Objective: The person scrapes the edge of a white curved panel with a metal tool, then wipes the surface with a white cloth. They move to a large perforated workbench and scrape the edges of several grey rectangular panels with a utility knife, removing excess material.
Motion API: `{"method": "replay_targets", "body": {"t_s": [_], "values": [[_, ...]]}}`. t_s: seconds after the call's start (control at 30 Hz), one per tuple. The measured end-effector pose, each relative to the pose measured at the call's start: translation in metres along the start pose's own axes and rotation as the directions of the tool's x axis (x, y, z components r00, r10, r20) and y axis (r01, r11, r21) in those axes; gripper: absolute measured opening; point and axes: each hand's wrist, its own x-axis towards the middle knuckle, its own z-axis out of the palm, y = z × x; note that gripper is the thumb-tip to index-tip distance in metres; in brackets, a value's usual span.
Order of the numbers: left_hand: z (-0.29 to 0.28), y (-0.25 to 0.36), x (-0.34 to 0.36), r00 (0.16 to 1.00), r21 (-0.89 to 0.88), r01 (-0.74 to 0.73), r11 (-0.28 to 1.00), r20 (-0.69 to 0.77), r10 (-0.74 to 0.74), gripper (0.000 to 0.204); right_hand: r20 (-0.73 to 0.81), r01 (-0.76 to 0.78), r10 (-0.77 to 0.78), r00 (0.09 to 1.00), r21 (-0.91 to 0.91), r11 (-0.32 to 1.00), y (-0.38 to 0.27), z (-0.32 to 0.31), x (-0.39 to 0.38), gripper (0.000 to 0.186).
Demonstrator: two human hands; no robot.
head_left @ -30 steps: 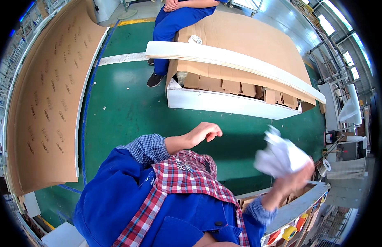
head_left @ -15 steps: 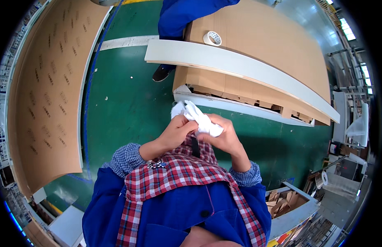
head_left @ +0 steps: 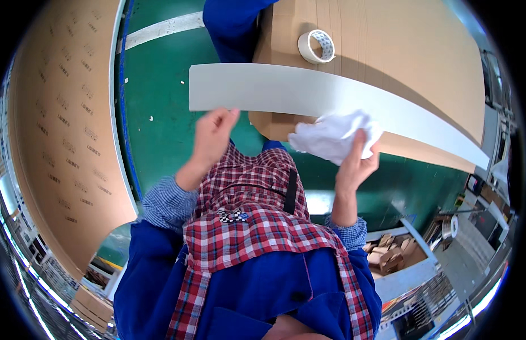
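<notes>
A rumpled, creased white cloth (head_left: 334, 136) is pinched between the right fingers (head_left: 359, 141); the blurred left fingers (head_left: 222, 119) curl, their hold unclear.

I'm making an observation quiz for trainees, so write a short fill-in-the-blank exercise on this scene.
1. The right hand holds a crumpled item coloured ____.
2. The left hand is nearest the ____ end of the long board, as the picture shows it.
3. The roll of tape lies on a brown sheet made of ____.
4. The floor's main colour is ____.

Missing words: white; left; cardboard; green.
</notes>
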Motion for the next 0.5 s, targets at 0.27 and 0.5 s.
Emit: {"method": "replay_targets", "body": {"t_s": [0.27,0.5], "values": [[0.011,0.015,0.125,0.686,0.611,-0.657,0.443,0.24,0.687,0.03,0.327,0.298,-0.055,0.943,-0.762,0.574,0.037,0.073,-0.018,0.06],[0.051,-0.005,0.147,0.796,0.571,-0.602,0.558,0.382,0.469,0.04,0.424,0.416,-0.114,0.898,-0.737,0.533,0.045,0.113,-0.055,0.061]]}}
